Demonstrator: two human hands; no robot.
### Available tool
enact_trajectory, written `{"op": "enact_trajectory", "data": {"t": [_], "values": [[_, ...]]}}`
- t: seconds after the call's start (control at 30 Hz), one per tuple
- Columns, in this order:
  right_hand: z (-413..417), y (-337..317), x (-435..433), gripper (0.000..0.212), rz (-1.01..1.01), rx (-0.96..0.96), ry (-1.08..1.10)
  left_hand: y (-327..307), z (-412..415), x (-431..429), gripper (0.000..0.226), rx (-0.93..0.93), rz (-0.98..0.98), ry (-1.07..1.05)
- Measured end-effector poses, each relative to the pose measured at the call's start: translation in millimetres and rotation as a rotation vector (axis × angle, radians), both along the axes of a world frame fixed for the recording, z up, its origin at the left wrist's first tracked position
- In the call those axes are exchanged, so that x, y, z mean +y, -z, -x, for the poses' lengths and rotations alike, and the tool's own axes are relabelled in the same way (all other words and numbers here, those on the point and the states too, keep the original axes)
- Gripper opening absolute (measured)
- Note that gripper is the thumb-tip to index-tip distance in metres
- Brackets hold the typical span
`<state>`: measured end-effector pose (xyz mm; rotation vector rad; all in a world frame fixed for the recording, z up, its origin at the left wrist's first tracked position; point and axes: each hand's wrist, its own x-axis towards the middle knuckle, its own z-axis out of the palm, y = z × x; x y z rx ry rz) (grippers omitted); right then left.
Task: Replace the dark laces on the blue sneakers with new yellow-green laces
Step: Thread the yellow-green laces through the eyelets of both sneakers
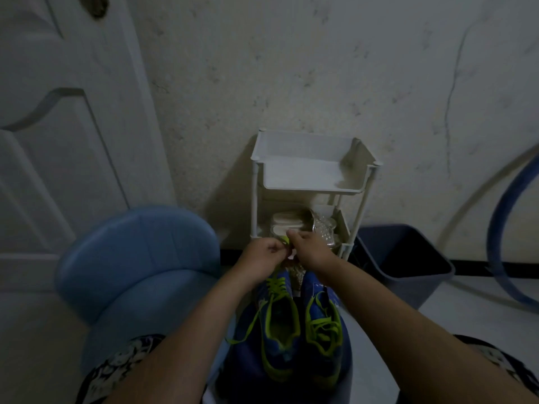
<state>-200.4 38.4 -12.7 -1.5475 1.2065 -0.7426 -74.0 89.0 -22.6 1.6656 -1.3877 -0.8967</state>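
1. Low in my view, between the two forearms, I saw the left sneaker [277,342] and the right sneaker [325,354] side by side, toes pointing away.
2. Both already carried yellow-green laces [275,287] through their eyelets. I saw no dark lace anywhere, so I judged the swap close to done.
3. What seemed left: the left shoe's loose end [248,328] trailed off its side untied. The right shoe's lace looked looped, though I could not tell whether it was knotted.
4. Above the toes, the left hand [262,253] had its fingers curled in and the right hand [306,246] had thumb and forefinger closed. Both pinched a yellow-green bit [287,242]. Whether that was a lace tip, I could not tell.
5. My count: two sneakers, two hands, one new lace per shoe, one pinched bit.
6. Behind them stood one white rack [315,182], one blue chair [137,258] and one dark bin [408,258].
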Motion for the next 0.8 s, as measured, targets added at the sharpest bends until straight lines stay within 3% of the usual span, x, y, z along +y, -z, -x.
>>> {"op": "enact_trajectory", "data": {"t": [0.1, 0.2, 0.3, 0.43, 0.6, 0.8], "values": [[5.6, 2.9, -5.2, 0.009, 0.094, -0.001, 0.009, -4.7, -0.7, -2.5, 0.023, 0.105, 0.023, 0.036], [11.3, -5.7, -8.3, 0.05, 0.151, -0.036, -0.123, -8.3, -5.3, -4.8, 0.019, 0.032, 0.021, 0.111], [15.9, -11.7, -5.6, 0.037, 0.1, 0.017, -0.314, -9.5, -14.0, -4.2, 0.019, -0.142, 0.002, 0.183], [21.2, -2.5, -10.2, 0.02, 0.131, 0.228, -0.346, -10.5, -23.4, -3.4, 0.018, -0.32, 0.009, 0.197], [31.3, 6.6, -21.4, 0.014, 0.194, 0.415, -0.361, -7.1, -35.3, -8.5, 0.024, -0.507, 0.018, 0.107], [42.0, 10.0, -24.4, 0.019, 0.269, 0.597, -0.374, -5.5, -49.3, -15.4, 0.024, -0.637, -0.107, -0.202]]}}
